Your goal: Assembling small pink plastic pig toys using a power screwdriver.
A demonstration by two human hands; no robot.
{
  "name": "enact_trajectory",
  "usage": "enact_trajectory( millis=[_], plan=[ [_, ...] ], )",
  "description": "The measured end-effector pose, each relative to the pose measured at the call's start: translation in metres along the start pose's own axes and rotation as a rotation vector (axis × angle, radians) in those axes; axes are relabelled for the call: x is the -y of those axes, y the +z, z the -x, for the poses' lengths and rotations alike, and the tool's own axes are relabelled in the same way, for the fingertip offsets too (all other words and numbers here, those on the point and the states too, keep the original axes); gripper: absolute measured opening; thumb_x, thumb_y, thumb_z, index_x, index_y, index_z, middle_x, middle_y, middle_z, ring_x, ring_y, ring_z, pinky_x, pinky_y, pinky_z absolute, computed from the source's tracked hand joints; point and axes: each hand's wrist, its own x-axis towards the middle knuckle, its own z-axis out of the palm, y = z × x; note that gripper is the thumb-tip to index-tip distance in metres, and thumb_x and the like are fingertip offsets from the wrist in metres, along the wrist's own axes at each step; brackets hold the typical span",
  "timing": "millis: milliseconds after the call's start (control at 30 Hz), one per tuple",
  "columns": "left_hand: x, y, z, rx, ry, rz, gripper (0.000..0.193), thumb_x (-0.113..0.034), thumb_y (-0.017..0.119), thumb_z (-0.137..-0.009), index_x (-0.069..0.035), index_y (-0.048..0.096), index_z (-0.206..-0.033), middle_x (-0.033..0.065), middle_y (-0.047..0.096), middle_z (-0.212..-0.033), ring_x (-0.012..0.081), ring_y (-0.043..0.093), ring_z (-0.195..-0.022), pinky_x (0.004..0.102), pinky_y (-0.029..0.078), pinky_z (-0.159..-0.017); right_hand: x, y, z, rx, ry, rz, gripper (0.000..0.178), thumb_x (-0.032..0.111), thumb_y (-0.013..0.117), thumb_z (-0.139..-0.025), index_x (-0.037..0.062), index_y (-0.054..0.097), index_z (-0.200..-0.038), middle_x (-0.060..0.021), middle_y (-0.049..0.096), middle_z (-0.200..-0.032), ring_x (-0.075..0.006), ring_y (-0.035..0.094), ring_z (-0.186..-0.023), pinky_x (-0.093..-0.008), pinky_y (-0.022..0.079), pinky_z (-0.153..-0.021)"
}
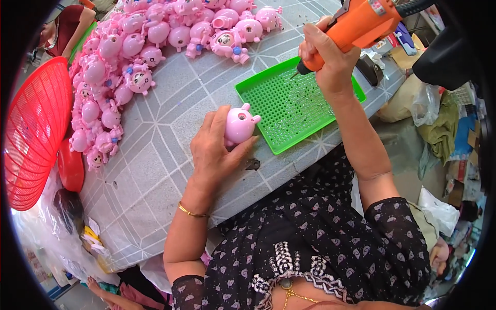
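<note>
The counter point(150, 206) is surfaced in grey and patterned with white lines, which are joined at star-shaped nodes. Its bare surface is evenly lit. To its right, the surroundings are crowded with soft materials: a beige sack point(400, 103), a clear plastic bag point(427, 106), an olive-green cloth point(438, 135), blue material point(464, 139) and, lower down, a white bag point(439, 211). Beyond the left side, clear plastic sheeting point(49, 243) is bunched. At the lower right, a narrow bright strip of light point(470, 257) is seen

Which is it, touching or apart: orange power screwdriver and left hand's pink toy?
Apart. The head view shows green tray between orange power screwdriver and pink toy.
</note>
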Motion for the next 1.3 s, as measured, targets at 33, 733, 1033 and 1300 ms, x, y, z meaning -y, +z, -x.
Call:
enact_trajectory(
  millis=[33, 733, 1033, 1300],
  plan=[
    [0.001, 0.001, -0.001, 0.006, 0.001, -0.001, 0.071, -0.028, 0.089, -0.073, -0.004, 0.058, -0.132, 0.015, 0.063, -0.101, 0.0326, 0.067, -0.081, 0.0422, 0.054, -0.068, -0.005, -0.001, 0.001, -0.002, 0.003, 0.003, 0.014, 0.004, 0.07, -0.093, 0.0028, 0.057, -0.089, -0.0026, 0.053, -0.065, -0.0135, 0.053, -0.053, -0.0312, 0.048, -0.057],
    [0.005, 0.004, -0.002, -0.01, 0.017, 0.005, 0.073, -0.028, 0.09, -0.073, -0.002, 0.058, -0.132, 0.0164, 0.064, -0.103, 0.0331, 0.068, -0.083, 0.0418, 0.055, -0.069, -0.024, -0.002, 0.003, 0.059, -0.032, -0.034, 0.015, 0.004, 0.071, -0.093, 0.004, 0.056, -0.09, -0.0022, 0.054, -0.064, -0.013, 0.055, -0.054, -0.0296, 0.049, -0.057],
    [0.001, 0.001, -0.002, 0.035, 0.019, -0.083, 0.075, -0.028, 0.088, -0.076, -0.002, 0.052, -0.137, 0.0167, 0.062, -0.104, 0.0332, 0.066, -0.082, 0.0429, 0.054, -0.068, -0.012, -0.004, 0.001, 0.029, 0.059, -0.081, 0.014, 0.005, 0.07, -0.093, 0.0057, 0.056, -0.091, -0.0011, 0.052, -0.065, -0.0125, 0.053, -0.054, -0.0325, 0.048, -0.059],
    [-0.004, -0.004, -0.003, 0.082, -0.073, -0.057, 0.069, -0.019, 0.085, -0.076, -0.002, 0.055, -0.135, 0.0186, 0.065, -0.109, 0.0361, 0.068, -0.093, 0.043, 0.055, -0.08, 0.04, 0.027, 0.011, -0.042, 0.305, -0.432, 0.017, 0.008, 0.069, -0.094, 0.009, 0.053, -0.094, -0.0023, 0.053, -0.067, -0.0124, 0.052, -0.051, -0.0293, 0.047, -0.054]
  ],
)
